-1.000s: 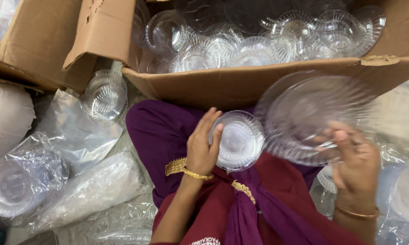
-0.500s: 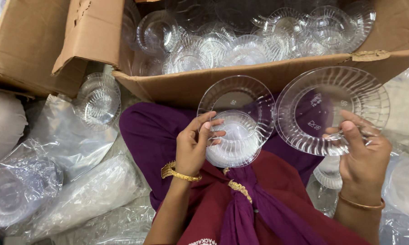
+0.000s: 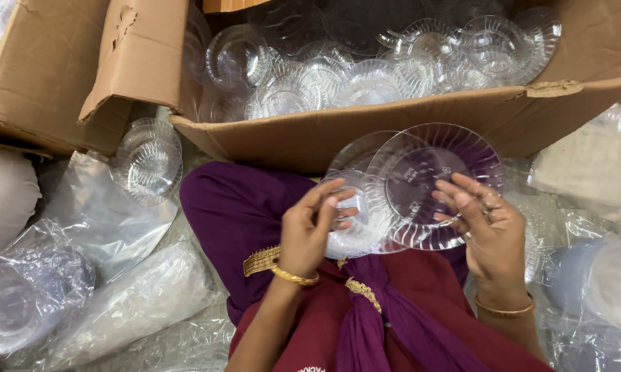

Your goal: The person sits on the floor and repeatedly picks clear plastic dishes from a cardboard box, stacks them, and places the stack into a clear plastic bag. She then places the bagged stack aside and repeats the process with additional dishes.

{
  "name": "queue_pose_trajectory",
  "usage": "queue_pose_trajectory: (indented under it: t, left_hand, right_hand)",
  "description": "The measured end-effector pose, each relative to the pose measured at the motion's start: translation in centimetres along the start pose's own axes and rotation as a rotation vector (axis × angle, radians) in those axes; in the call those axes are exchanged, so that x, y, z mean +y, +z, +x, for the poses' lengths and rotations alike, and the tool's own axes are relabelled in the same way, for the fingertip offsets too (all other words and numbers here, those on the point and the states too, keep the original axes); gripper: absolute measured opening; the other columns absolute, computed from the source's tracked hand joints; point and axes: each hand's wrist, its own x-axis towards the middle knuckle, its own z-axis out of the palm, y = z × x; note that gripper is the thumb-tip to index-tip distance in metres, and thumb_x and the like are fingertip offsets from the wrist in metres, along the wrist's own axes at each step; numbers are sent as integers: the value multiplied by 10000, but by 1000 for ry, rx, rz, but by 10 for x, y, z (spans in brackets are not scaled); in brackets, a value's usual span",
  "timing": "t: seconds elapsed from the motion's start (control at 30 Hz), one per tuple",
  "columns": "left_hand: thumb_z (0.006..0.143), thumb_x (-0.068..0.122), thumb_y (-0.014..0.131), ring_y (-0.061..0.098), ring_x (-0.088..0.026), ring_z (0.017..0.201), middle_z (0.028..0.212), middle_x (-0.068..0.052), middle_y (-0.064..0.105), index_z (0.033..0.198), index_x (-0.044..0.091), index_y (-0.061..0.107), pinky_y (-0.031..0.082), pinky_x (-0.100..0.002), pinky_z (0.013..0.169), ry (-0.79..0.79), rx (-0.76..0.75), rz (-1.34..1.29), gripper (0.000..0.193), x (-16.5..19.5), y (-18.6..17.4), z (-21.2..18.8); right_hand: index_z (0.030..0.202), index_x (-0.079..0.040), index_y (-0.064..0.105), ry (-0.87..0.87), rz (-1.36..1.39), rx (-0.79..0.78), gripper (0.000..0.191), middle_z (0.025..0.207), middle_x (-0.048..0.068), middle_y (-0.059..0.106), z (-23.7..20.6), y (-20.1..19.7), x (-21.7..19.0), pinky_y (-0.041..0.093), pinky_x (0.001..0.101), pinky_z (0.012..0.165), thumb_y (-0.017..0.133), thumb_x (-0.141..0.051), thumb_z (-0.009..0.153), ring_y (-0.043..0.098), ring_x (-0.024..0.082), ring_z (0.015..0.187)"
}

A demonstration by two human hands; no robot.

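Observation:
I sit with purple and maroon cloth over my lap. My left hand (image 3: 312, 231) grips a small clear plastic bowl (image 3: 355, 220) by its rim. My right hand (image 3: 486, 234) holds a larger clear ribbed plastic plate (image 3: 431, 182). The plate overlaps the bowl, and a second clear plate edge (image 3: 355, 151) shows behind them. Both are held just in front of a big cardboard box (image 3: 365, 127).
The cardboard box is full of several clear plastic bowls (image 3: 365, 69). A stack of clear bowls (image 3: 147, 160) stands at the left by another box flap (image 3: 42, 76). Plastic bags (image 3: 117, 303) of wrapped dishes lie left and right (image 3: 600, 275) of my lap.
My right hand has brought the large plate leftward and lower until it overlaps the bowl in my left hand. Both hands are closer together.

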Motion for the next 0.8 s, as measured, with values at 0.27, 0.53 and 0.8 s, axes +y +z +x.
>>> queue_pose_trajectory:
  t: [0.27,0.53,0.8]
  left_hand:
    - [1043,109,500,770,-220,978,1218,-200,734,1364,-54,571,630,-274,779,79,168,23,367,17,-34,-5]
    - [1047,94,496,767,-212,958,1209,-189,742,1368,-39,585,618,-267,757,110,175,45,359,21,-40,-10]
    - [936,79,647,713,-288,1086,1268,-162,700,1289,24,650,598,-348,864,238,94,778,357,17,-45,2]
  right_hand:
    - [1362,49,549,-306,104,170,281,1098,187,682,8,-43,13,622,368,861,661,-141,1187,703,236,914]
    - [1307,79,623,149,-437,-38,421,1124,186,749,23,-37,111,626,324,829,633,-195,989,740,219,993]
    - [1250,47,691,-135,-706,61,290,1095,148,761,33,-58,55,591,296,832,620,-142,1043,722,173,963]
